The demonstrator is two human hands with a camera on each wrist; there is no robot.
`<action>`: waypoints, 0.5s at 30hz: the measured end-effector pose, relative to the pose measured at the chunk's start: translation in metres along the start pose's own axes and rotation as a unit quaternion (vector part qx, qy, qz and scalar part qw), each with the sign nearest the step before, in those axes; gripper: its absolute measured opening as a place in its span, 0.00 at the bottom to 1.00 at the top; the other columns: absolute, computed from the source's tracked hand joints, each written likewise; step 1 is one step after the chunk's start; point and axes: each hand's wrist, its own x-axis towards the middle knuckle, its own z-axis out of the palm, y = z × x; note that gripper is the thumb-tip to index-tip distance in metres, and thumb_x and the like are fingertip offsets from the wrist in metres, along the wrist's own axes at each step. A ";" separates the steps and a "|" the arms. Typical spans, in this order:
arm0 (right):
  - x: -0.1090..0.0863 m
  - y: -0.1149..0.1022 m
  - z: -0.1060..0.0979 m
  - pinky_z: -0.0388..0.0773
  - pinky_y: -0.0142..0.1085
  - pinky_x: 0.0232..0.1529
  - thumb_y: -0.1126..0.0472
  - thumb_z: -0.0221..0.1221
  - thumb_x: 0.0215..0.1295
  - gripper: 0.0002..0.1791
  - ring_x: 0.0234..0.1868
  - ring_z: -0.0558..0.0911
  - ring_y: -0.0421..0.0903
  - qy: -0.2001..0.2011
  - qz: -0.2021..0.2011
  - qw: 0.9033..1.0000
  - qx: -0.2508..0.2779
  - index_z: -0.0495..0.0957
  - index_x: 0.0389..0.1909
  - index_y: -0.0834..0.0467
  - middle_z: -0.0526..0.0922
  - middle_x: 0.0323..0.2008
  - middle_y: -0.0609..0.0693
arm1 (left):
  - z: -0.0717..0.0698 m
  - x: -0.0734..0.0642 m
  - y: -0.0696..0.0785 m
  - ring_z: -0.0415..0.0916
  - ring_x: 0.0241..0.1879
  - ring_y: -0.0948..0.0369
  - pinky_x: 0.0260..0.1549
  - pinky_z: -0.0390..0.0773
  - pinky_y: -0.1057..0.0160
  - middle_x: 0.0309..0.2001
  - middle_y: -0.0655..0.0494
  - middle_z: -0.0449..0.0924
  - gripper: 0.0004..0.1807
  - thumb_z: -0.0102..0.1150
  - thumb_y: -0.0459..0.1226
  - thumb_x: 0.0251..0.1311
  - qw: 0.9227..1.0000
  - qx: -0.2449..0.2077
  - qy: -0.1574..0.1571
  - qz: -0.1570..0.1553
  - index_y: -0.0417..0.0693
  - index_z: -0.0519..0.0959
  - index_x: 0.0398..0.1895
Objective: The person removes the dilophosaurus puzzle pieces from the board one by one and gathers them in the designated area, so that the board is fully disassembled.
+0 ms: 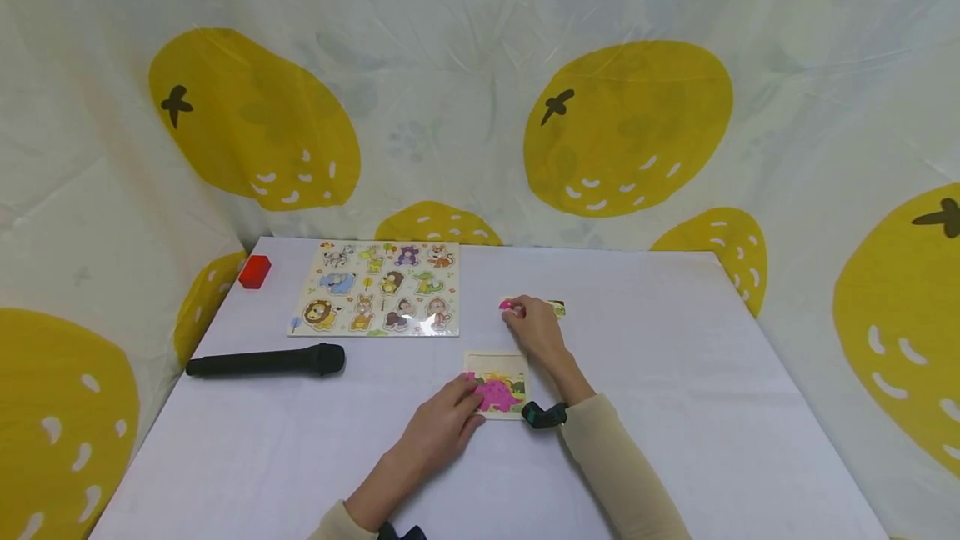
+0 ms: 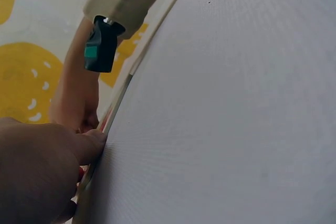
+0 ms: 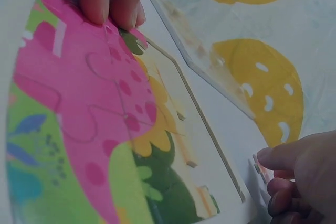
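Observation:
A small wooden tray puzzle [image 1: 495, 397] with a pink dinosaur picture lies in front of me. Its lower part is filled with joined pieces; a bare pale strip shows along its far side. My left hand [image 1: 444, 419] rests at its left edge. In the right wrist view, the left fingertips [image 3: 125, 22] press on the pink picture. Beyond the tray, my right hand [image 1: 536, 327] pinches a puzzle piece [image 3: 260, 169] between thumb and fingers. Part of a pink piece [image 1: 506, 304] shows by its fingertips, and a green-and-yellow piece [image 1: 558, 307] shows just past the hand.
An animal puzzle board [image 1: 378, 290] lies at the back left of the white table [image 1: 675, 373]. A red block [image 1: 255, 272] sits by the far left corner. Left of the hands lies a black microphone [image 1: 266, 361]. Behind hangs a fruit-print curtain [image 1: 450, 107].

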 end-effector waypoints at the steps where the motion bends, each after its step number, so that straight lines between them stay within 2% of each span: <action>1: -0.001 0.000 -0.001 0.67 0.35 0.31 0.56 0.64 0.66 0.18 0.29 0.72 0.45 0.000 -0.001 1.000 0.002 0.83 0.51 0.61 0.78 0.27 0.52 | 0.000 0.000 0.000 0.77 0.62 0.52 0.60 0.79 0.57 0.58 0.48 0.80 0.19 0.67 0.44 0.63 1.000 0.000 0.000 0.000 0.44 0.84 0.52; 8: -0.009 -0.001 -0.008 0.69 0.34 0.31 0.53 0.65 0.65 0.18 0.29 0.73 0.44 0.003 -0.008 1.000 -0.008 0.83 0.50 0.60 0.79 0.27 0.51 | 0.000 -0.002 0.000 0.76 0.63 0.51 0.61 0.78 0.56 0.58 0.48 0.80 0.18 0.66 0.44 0.63 1.000 -0.006 0.003 0.001 0.44 0.84 0.52; 15: -0.024 -0.005 -0.018 0.72 0.36 0.34 0.54 0.64 0.65 0.19 0.31 0.75 0.45 -0.008 -0.016 1.000 -0.004 0.83 0.50 0.62 0.81 0.30 0.51 | 0.000 -0.002 0.000 0.76 0.63 0.50 0.62 0.78 0.56 0.58 0.47 0.79 0.18 0.67 0.44 0.62 1.000 -0.013 0.003 0.003 0.43 0.84 0.51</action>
